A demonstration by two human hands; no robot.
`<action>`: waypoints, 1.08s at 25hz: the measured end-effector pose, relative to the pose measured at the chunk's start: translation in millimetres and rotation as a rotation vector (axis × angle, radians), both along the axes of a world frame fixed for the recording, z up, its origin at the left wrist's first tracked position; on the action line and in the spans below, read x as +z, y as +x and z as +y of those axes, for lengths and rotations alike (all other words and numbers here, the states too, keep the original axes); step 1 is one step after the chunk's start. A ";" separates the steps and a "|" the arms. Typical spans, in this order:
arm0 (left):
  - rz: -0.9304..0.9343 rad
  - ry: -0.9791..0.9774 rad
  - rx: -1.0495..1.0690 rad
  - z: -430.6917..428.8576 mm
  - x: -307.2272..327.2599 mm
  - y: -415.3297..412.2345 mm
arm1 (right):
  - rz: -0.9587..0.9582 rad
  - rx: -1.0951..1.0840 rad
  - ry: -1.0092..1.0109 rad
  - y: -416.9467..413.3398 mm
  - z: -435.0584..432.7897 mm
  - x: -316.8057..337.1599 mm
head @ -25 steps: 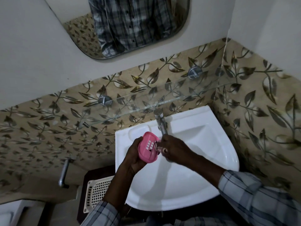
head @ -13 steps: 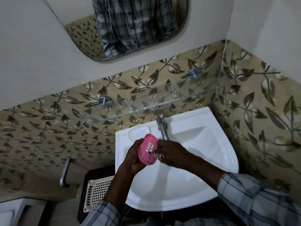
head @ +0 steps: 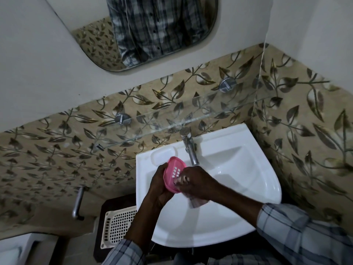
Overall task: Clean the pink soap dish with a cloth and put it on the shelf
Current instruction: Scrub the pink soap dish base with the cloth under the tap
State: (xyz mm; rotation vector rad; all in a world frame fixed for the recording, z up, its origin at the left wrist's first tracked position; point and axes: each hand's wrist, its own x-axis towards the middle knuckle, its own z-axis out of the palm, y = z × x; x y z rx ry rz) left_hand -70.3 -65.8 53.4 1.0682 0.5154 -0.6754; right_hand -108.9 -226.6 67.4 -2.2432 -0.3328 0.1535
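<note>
Head view, left hand point(head: 159, 181) holding pink soap dish point(head: 174, 170), cloth point(head: 197, 202)

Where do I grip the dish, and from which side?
Probably grip the dish by its rim, from the left and behind, as the left hand does. It stands tilted on edge, its slotted face turned to the right hand and cloth, so that side is taken.

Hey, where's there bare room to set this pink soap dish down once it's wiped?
The glass shelf looks bare between its two metal brackets, above the tap. The moulded recess on the sink rim, left of the tap, is free too. Crowded: mid-basin, where left hand, right hand and cloth meet around the soap dish.
</note>
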 end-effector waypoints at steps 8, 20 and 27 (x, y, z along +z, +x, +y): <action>0.049 -0.044 -0.008 13.0 1.4 -5.5 | -0.130 0.340 -0.241 10.5 -18.8 -14.0; -0.115 0.007 0.065 19.2 6.5 -3.0 | 0.349 -0.434 0.348 20.9 -27.4 -16.5; -0.078 0.006 0.141 2.5 7.2 -15.4 | 0.441 -0.349 0.637 7.0 2.3 -3.7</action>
